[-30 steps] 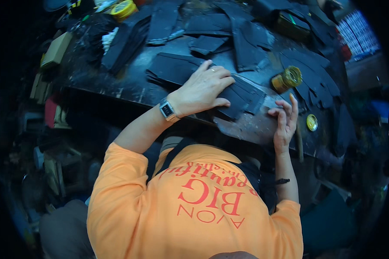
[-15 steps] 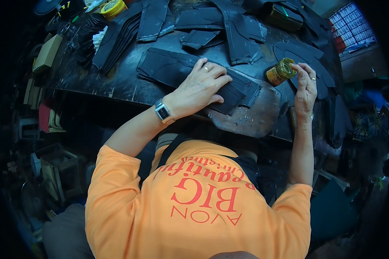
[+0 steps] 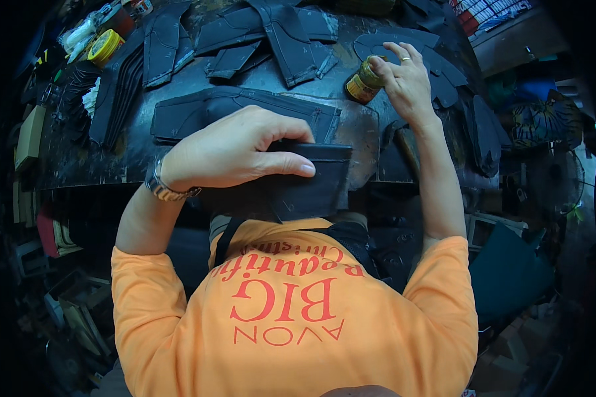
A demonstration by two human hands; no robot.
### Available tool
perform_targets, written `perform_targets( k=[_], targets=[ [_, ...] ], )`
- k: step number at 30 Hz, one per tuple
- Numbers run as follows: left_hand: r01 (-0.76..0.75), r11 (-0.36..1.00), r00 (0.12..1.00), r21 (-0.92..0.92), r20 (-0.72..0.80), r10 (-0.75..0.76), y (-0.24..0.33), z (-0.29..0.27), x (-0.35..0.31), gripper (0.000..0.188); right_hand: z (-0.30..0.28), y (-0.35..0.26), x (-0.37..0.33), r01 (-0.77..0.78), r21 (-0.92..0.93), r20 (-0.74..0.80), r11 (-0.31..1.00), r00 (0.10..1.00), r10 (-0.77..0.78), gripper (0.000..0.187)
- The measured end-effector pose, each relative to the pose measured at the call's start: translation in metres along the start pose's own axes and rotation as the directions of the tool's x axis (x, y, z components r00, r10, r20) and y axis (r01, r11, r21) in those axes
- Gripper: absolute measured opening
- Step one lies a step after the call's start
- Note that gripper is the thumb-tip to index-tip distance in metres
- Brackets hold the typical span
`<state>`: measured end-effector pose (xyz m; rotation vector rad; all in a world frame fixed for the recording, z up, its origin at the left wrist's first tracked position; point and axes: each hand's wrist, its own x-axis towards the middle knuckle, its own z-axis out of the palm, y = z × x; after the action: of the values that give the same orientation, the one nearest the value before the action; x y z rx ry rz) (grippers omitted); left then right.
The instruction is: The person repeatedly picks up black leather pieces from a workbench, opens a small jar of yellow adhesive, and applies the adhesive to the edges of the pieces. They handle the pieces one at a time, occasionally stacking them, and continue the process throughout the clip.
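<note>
My left hand (image 3: 228, 151) pinches a flat black cut piece (image 3: 311, 188) between thumb and fingers. The piece is lifted above the table's near edge and has a pale mark on its face. Just beyond it lies a stack of similar black pieces (image 3: 189, 112) with drawn lines. My right hand (image 3: 409, 83) is at the mouth of a yellowish, smeared glass jar (image 3: 362, 87). Its thumb meets the jar's rim and its fingers are bent over the opening. Whatever those fingers hold, if anything, is hidden.
More black pieces (image 3: 291, 49) overlap across the dark table (image 3: 136, 155), with a fanned pile (image 3: 116, 99) at the left. A yellow round tub (image 3: 104, 47) stands at the far left. Near the left edge is a tan box (image 3: 31, 137). Large black pieces (image 3: 480, 135) hang over the right edge.
My left hand has raised a black piece off the stack and brought it toward me. My right hand stays at the jar's mouth. The view has shifted, moving the table things leftward in the picture.
</note>
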<state>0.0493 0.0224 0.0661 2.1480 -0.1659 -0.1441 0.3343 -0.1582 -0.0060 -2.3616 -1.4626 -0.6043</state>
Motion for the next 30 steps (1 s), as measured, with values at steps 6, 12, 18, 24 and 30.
perform_targets(
  k=[6, 12, 18, 24, 30],
  targets=[
    [0.134, 0.975, 0.99, -0.179, 0.054, -0.127, -0.017, 0.006, 0.027, 0.029, -0.011, -0.008, 0.007, -0.079, 0.243, -0.113, 0.967, 0.988, 0.109, 0.036],
    [0.099, 0.942, 0.995, -0.32, 0.04, -0.091, -0.035, 0.02, 0.041, 0.027, -0.028, -0.028, -0.031, -0.035, 0.131, -0.193, 0.991, 0.979, 0.06, 0.019],
    [0.147, 0.834, 0.989, -0.531, 0.067, -0.131, -0.039, 0.022, 0.052, 0.031, -0.059, -0.053, -0.059, -0.112, 0.554, -0.083, 0.825, 0.978, 0.189, 0.032],
    [0.094, 0.811, 0.995, -0.577, 0.027, -0.096, -0.036, 0.031, 0.053, 0.028, -0.062, -0.079, -0.079, 0.027, 0.628, -0.13, 0.778, 0.989, 0.071, 0.044],
    [0.08, 0.82, 0.997, -0.566, 0.036, -0.072, -0.034, 0.031, 0.051, 0.029, -0.057, -0.083, -0.083, 0.007, 0.652, -0.14, 0.758, 0.984, 0.112, 0.042]
  ],
)
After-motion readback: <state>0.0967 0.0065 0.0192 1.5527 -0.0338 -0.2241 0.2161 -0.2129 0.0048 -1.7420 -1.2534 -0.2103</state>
